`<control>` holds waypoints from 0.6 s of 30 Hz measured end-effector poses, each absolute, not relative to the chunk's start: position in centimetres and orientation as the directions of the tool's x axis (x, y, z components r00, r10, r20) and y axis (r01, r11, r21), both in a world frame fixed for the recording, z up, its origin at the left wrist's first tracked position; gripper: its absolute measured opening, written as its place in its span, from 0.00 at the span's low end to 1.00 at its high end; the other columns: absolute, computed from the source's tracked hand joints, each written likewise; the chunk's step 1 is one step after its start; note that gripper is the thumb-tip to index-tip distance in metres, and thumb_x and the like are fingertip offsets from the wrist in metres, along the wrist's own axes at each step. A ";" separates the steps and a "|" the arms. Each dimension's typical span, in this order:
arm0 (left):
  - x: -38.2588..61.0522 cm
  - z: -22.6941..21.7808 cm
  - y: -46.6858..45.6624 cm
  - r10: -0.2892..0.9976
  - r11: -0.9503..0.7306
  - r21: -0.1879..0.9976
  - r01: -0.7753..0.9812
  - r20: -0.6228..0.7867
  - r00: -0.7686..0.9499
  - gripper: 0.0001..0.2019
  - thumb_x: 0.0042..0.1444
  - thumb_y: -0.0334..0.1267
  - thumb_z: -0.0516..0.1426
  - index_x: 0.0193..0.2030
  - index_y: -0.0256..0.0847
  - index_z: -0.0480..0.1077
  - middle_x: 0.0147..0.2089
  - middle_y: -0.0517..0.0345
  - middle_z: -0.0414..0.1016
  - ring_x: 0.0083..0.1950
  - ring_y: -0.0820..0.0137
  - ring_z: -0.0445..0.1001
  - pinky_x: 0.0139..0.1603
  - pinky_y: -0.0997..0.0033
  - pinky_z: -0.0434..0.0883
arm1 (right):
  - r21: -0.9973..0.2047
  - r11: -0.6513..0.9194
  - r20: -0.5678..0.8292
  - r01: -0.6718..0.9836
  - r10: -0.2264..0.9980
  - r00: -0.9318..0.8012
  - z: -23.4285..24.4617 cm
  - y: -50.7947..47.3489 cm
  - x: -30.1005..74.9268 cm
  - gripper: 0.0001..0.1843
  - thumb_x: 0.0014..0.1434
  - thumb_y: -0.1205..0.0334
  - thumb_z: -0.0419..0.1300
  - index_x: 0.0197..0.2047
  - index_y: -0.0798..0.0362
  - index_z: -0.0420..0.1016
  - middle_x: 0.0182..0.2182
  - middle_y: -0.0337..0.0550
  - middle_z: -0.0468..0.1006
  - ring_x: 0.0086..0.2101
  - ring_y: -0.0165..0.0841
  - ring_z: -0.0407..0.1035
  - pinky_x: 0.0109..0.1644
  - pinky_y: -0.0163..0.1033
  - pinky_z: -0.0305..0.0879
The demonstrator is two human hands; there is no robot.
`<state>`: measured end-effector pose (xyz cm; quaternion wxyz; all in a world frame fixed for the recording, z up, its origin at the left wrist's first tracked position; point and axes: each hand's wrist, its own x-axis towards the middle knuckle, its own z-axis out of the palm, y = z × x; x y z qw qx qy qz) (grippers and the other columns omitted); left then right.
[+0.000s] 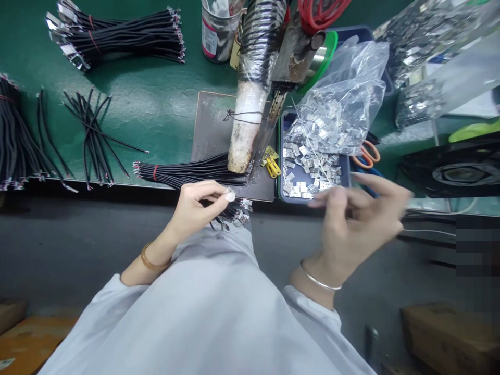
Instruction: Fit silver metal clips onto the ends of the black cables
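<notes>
My left hand (199, 208) is closed in a pinch at the table's front edge, thumb against fingers. A whitish covering shows at the thumb tip, and what is between the fingertips is hidden. Just behind and below it hang black cables with metal connector ends (238, 214), over my lap. My right hand (351, 224) is smeared by motion at the front right of a blue tray (278, 179). Small silvery metal connector pieces (312, 161) fill the tray, some in a clear plastic bag (347, 88). Whether the right fingers hold anything is unclear.
A wrapped tube (250, 114) and metal bar come down over a dark board (209, 122). Beneath lies a tied black cable bundle (183, 169), near a yellow cutter (272, 165). More cable bundles (128, 36) lie left; orange-handled scissors (367, 154) and a black device (453, 166) are right.
</notes>
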<state>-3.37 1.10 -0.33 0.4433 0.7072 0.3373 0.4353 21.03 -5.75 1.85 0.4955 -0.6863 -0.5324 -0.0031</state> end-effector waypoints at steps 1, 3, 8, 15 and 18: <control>-3.3 -0.5 1.3 0.855 -0.436 0.891 0.124 0.367 0.368 0.07 0.62 0.33 0.63 0.32 0.36 0.79 0.32 0.56 0.82 0.31 0.74 0.77 0.33 0.76 0.74 | -0.644 -0.011 0.490 0.765 0.762 0.423 1.7 -5.7 21.7 0.05 0.67 0.56 0.62 0.43 0.46 0.72 0.25 0.33 0.76 0.21 0.30 0.71 0.27 0.37 0.68; -3.0 -0.9 1.9 0.792 -0.582 0.779 0.231 0.479 0.379 0.07 0.64 0.33 0.62 0.34 0.36 0.78 0.34 0.55 0.82 0.34 0.71 0.76 0.39 0.71 0.75 | -0.546 -0.116 0.443 0.830 0.801 0.403 1.1 -4.9 23.2 0.07 0.64 0.58 0.63 0.35 0.48 0.70 0.25 0.35 0.76 0.24 0.33 0.73 0.31 0.39 0.69; -1.3 -1.9 3.0 0.641 -0.767 0.380 0.518 0.402 0.654 0.14 0.67 0.27 0.53 0.32 0.37 0.76 0.36 0.48 0.78 0.41 0.61 0.73 0.44 0.61 0.72 | -0.358 -0.191 0.285 0.914 0.910 0.301 -0.3 -1.6 25.6 0.10 0.58 0.64 0.64 0.28 0.48 0.67 0.30 0.41 0.77 0.29 0.35 0.70 0.35 0.41 0.62; -1.5 -2.3 2.9 0.661 -0.743 0.490 0.456 0.431 0.614 0.11 0.69 0.28 0.50 0.40 0.37 0.73 0.39 0.48 0.79 0.41 0.61 0.73 0.45 0.62 0.71 | -0.241 -0.181 0.349 0.954 0.901 0.259 -1.1 -0.8 25.7 0.11 0.52 0.69 0.61 0.27 0.48 0.62 0.26 0.38 0.73 0.28 0.34 0.66 0.32 0.40 0.54; -2.2 -2.3 2.9 0.672 -0.709 0.647 0.279 0.501 0.545 0.07 0.69 0.32 0.54 0.44 0.36 0.74 0.38 0.52 0.81 0.38 0.66 0.75 0.43 0.68 0.73 | -0.329 -0.170 0.471 0.929 0.823 0.318 -1.0 -1.3 25.1 0.10 0.53 0.69 0.59 0.26 0.47 0.62 0.24 0.36 0.72 0.26 0.32 0.66 0.32 0.39 0.60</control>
